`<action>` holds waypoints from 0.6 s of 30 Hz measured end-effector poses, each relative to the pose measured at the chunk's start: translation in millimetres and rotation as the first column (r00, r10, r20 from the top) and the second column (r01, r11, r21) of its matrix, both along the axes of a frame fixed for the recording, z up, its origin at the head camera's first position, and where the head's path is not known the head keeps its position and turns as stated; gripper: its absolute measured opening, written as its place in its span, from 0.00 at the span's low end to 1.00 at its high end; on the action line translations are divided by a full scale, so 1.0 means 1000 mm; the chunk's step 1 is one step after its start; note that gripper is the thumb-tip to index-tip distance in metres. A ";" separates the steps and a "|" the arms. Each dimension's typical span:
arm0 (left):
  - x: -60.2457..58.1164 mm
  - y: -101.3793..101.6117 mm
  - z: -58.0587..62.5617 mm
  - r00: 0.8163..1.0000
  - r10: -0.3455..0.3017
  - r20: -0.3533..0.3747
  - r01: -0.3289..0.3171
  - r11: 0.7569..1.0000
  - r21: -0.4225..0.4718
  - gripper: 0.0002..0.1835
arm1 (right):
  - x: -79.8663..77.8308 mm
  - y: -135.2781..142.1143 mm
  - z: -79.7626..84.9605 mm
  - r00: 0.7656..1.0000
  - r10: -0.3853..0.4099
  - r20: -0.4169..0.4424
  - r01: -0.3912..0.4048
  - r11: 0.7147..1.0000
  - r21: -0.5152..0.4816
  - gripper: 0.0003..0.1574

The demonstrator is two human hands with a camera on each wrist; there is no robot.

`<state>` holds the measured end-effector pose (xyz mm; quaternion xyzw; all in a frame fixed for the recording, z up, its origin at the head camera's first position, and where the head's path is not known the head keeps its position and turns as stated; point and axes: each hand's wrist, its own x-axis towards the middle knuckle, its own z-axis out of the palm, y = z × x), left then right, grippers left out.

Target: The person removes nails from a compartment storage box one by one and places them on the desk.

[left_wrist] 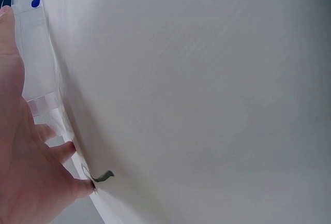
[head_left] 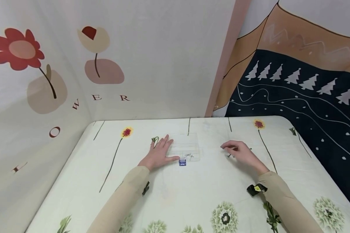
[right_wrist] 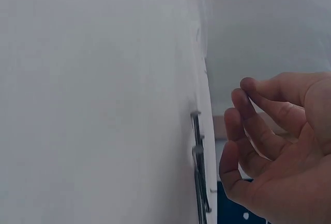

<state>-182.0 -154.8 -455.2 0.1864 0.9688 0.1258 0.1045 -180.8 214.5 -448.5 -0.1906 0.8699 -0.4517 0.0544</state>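
Note:
A clear, flat plastic compartment box (head_left: 182, 145) with a blue latch (head_left: 182, 162) lies on the table, and a few thin dark pieces (head_left: 189, 156) show in its near part. My left hand (head_left: 159, 154) rests along the box's left edge, fingers spread and thumb stretched toward the latch. To the right of the box, my right hand (head_left: 239, 152) hovers low with bent fingers. Beside it, thin dark metal pins with small heads, like nails (right_wrist: 199, 167), lie on the cloth. Nothing shows between the right thumb and fingertips (right_wrist: 248, 84) in the right wrist view.
A white cloth (head_left: 192, 194) printed with flowers covers the table. A pale printed curtain (head_left: 163, 64) hangs behind, and a dark tree-patterned one (head_left: 291, 94) hangs at the right. Each wrist wears a black strap-on device (head_left: 253, 190).

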 end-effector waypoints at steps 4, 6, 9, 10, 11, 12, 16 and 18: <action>0.001 0.000 0.001 1.000 0.000 -0.011 0.001 1.000 0.009 0.50 | -0.001 -0.011 -0.003 0.999 0.036 -0.011 -0.036 0.999 -0.001 0.12; 0.002 0.000 0.002 1.000 0.002 -0.011 -0.002 1.000 0.007 0.50 | -0.001 -0.017 -0.003 0.998 0.055 -0.008 -0.055 0.998 -0.012 0.12; 0.002 -0.001 0.001 1.000 0.004 -0.009 -0.004 1.000 0.005 0.50 | 0.000 -0.024 -0.002 0.997 0.073 -0.001 -0.073 0.997 -0.023 0.12; 0.002 -0.001 0.001 1.000 0.005 -0.008 -0.005 1.000 0.005 0.50 | 0.000 -0.027 -0.001 0.997 0.077 0.005 -0.076 0.997 -0.022 0.12; 0.002 -0.001 0.000 1.000 0.005 -0.007 -0.005 1.000 0.003 0.50 | 0.000 -0.029 -0.001 0.997 0.082 0.008 -0.082 0.996 -0.019 0.11; 0.001 -0.001 -0.001 1.000 0.006 -0.007 -0.006 1.000 0.000 0.50 | 0.000 -0.031 0.000 0.996 0.088 0.009 -0.088 0.996 -0.015 0.11; 0.001 -0.002 -0.001 1.000 0.005 -0.005 -0.005 1.000 0.000 0.50 | -0.001 -0.038 0.001 0.993 0.117 0.015 -0.116 0.993 -0.010 0.11; 0.001 -0.001 0.000 1.000 0.005 -0.003 -0.004 1.000 0.005 0.50 | -0.002 -0.042 0.001 0.991 0.129 0.015 -0.129 0.992 -0.008 0.11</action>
